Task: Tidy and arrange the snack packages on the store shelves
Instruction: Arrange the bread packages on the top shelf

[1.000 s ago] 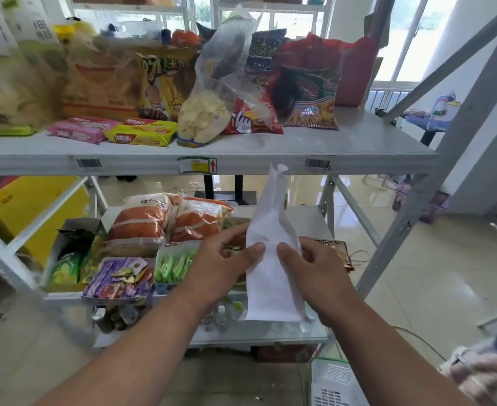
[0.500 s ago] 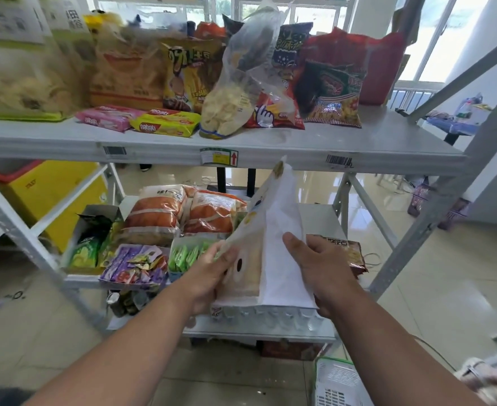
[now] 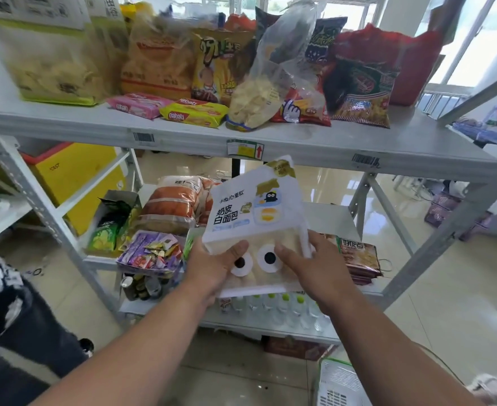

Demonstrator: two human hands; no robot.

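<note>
White bread package [image 3: 253, 218] sits at centre of the frame, held in the air in front of the shelving, front face toward the camera: white upper half with printed characters and small graphics, clear lower half with two cartoon eyes. The top of the package tilts to the right and reaches almost up to the front edge of the upper shelf [image 3: 417, 142].

Left hand [image 3: 212, 271] grasps the lower left corner of the package, thumb lying across the front beside the left eye, fingers hidden behind. Right hand [image 3: 311, 265] grasps the lower right edge, thumb on the front beside the right eye, fingers wrapped along the side. Both forearms enter from the bottom of the frame.

Behind the package, on the middle shelf [image 3: 329, 212]: orange bread bags [image 3: 174, 206] to the left, a brown snack pack [image 3: 358, 256] just right of the right hand, a purple box of small sweets [image 3: 150, 253] lower left, a green bag [image 3: 109, 227] further left. Small bottles [image 3: 282, 306] stand in a row below the package.

Upper shelf, across the top of the frame: a pink wafer pack [image 3: 138, 105] and a yellow wafer pack [image 3: 194, 112] lying flat, a clear bag of chips [image 3: 270, 77] leaning, further upright snack bags behind and to both sides. A white plastic basket [image 3: 338, 385] shows at lower right.
</note>
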